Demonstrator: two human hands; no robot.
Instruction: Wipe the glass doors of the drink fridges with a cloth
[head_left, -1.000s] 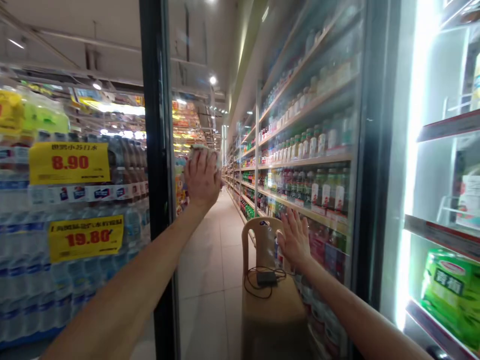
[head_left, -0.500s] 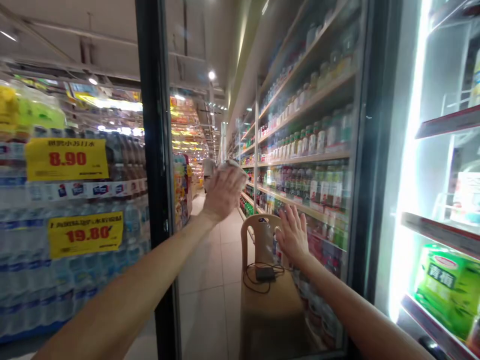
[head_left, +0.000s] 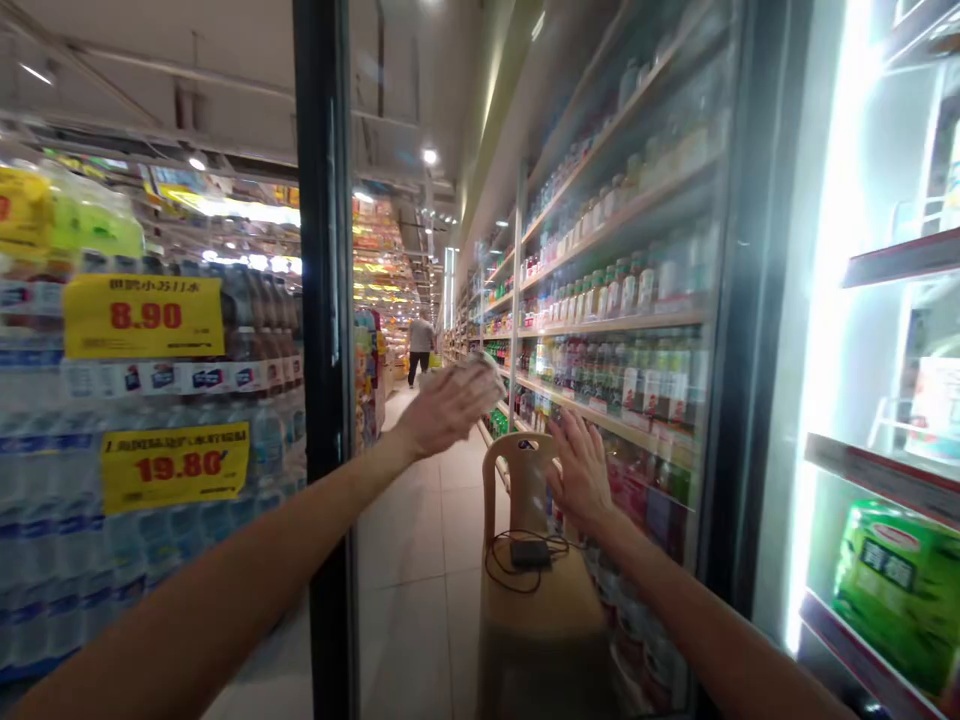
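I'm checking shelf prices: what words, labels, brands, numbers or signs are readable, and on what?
"8.90": upper yellow sign
"小苏打水": same sign
"19.80": lower yellow sign
"青梅": green bag
Too blurred to read: remaining sign lettering, bottle labels, shelf strips, bag's red logo.

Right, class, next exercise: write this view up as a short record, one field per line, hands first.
Left hand: on a pale cloth, at the glass door
Right hand: open; contact with the glass unclear
Through the glass: chair with a black box on its seat; bottle shelves
Left side: yellow price signs, 8.90 and 19.80, on stacked bottles
Right side: green bag on a shelf
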